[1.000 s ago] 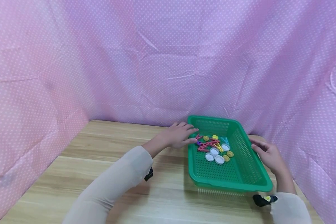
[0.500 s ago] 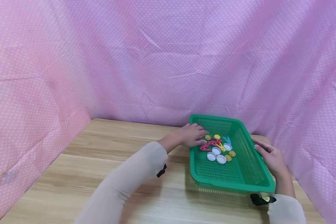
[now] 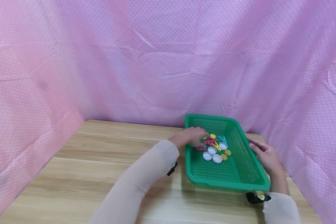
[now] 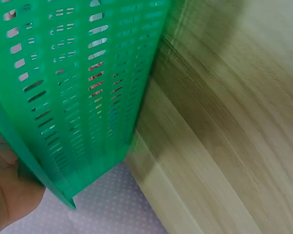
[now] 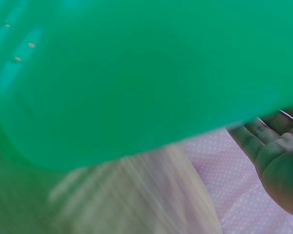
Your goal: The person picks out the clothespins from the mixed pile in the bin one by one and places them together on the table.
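A green plastic basket (image 3: 226,186) stands at the right of the table in the head view, holding small coloured clothespins and bottle caps. My left hand (image 3: 194,136) reaches over its left rim, thumb and forefinger apart above the red clothespins (image 3: 211,141); its other fingers are hidden. Nearby inside lie a yellow clothespin (image 3: 216,147), light-blue clothespins (image 3: 222,139), white caps (image 3: 217,158) and yellow caps (image 3: 227,152). My right hand (image 3: 266,155) rests along the basket's right rim, with its thumb by the edge. In the right wrist view, its palm shows beyond the green wall.
The wooden tabletop (image 3: 106,161) stretches left of the basket. Pink dotted cloth (image 3: 156,77) hangs behind the table and along both sides, close to the basket's far end.
My left hand has moved right, from the basket's left rim to inside it, over the red clothespins. My right hand has kept its place at the right rim.
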### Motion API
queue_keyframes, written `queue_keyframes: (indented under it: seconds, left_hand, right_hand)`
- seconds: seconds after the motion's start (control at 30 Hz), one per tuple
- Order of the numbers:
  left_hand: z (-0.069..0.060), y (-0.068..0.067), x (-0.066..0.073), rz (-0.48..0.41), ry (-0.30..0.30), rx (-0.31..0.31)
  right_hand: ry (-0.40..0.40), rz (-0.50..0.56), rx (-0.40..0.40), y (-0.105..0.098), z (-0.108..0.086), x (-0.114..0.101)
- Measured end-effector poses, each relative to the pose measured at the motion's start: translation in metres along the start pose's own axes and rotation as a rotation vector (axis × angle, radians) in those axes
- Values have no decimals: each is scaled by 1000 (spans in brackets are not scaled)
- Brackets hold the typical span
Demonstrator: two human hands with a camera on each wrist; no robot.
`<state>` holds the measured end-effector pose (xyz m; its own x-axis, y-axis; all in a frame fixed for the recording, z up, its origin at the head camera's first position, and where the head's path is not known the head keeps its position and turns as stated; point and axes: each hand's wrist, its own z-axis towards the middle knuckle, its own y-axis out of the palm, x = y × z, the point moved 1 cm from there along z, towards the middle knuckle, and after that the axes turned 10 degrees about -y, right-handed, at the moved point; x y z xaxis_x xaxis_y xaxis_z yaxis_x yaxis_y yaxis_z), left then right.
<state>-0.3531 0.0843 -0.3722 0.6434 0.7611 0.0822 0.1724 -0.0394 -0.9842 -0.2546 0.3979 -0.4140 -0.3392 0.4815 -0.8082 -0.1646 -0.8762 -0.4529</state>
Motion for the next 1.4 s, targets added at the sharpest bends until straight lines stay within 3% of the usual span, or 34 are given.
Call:
queue_keyframes:
  seconds: [0.27, 0.47, 0.63, 0.8, 1.03, 1.4]
  left_hand:
    - [10, -1, 6, 17, -70, -90]
    - [21, 0, 7, -27, -123, -136]
    - [28, -3, 6, -64, -150, -170]
    - [30, -4, 6, -21, -164, -206]
    - [35, 0, 7, 81, -136, -248]
    - [36, 4, 10, 129, -96, -216]
  right_hand:
    - [-1, 26, -9, 1, 1, 0]
    - [6, 55, -12, 0, -1, 0]
    - [25, 18, -7, -2, 0, 0]
    - [57, 22, -4, 0, 1, -2]
    - [73, 91, -11, 2, 0, 0]
    - [62, 117, -5, 3, 0, 2]
